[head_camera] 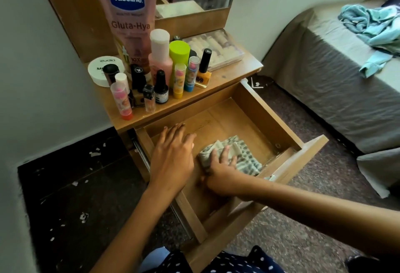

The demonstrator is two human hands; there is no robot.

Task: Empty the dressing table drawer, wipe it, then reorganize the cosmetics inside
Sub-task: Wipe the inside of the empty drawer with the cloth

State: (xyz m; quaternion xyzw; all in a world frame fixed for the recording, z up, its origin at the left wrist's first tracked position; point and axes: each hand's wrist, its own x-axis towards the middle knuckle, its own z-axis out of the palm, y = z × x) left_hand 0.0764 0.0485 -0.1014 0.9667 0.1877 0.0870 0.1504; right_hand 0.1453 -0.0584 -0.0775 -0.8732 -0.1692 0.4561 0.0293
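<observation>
While the drawer (270, 121) is standing pulled out at frame centre, the right hand (220, 169) is pressing spread fingers onto the cloth (244, 153) inside; the left hand (173, 151) is lying flat beside it; cosmetics (160, 73) are crowding the worktop (229, 76).

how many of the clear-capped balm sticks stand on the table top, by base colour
red base: 1
yellow base: 1
blue base: 1
total: 3

Dim daylight, soft shadows, wide-angle warped edges.
</observation>
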